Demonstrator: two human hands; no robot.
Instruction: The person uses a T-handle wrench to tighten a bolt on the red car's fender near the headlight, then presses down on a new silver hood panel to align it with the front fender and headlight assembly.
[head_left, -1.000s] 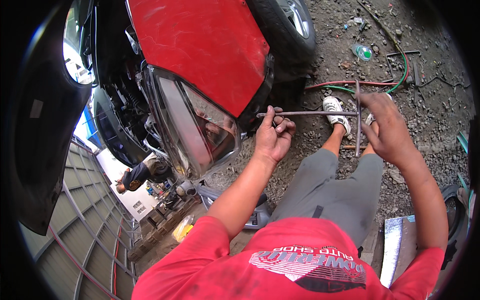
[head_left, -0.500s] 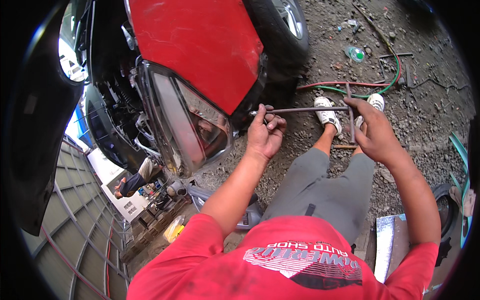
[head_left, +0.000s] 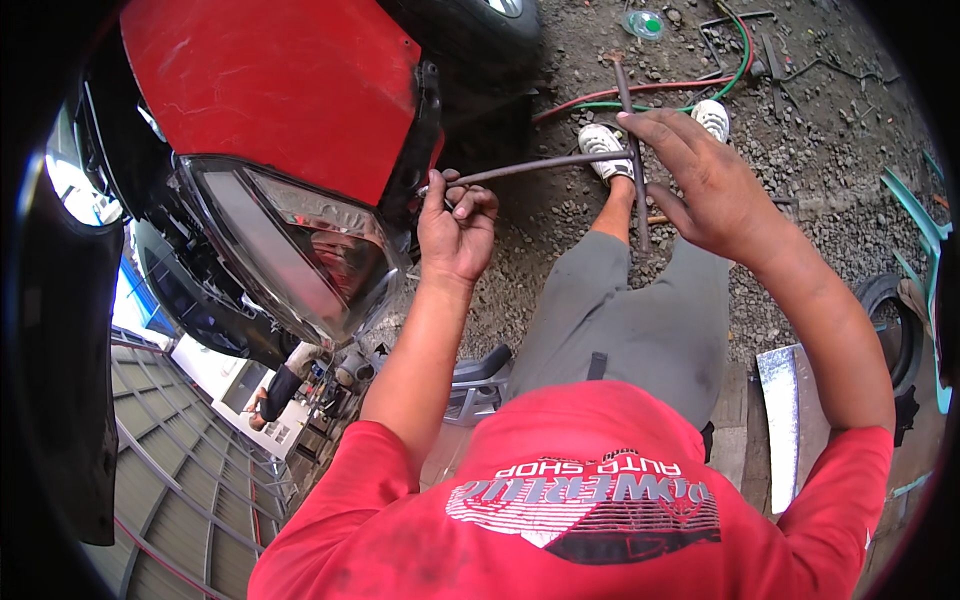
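The left hand [head_left: 457,228] pinches the shaft end of a T-handle wrench [head_left: 540,165] near a headlight [head_left: 300,240] and red fender [head_left: 270,95]; apart from it, the right hand [head_left: 715,185], loosely spread, touches the crossbar [head_left: 641,220]. Beyond, 2 hoses [head_left: 575,103] cross gravel [head_left: 830,170].

Right hand [head_left: 715,188] has uncurled; T-handled bar [head_left: 540,166] slants more.

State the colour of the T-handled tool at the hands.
The T-handled tool is dull brownish grey; it shows best in the head view.
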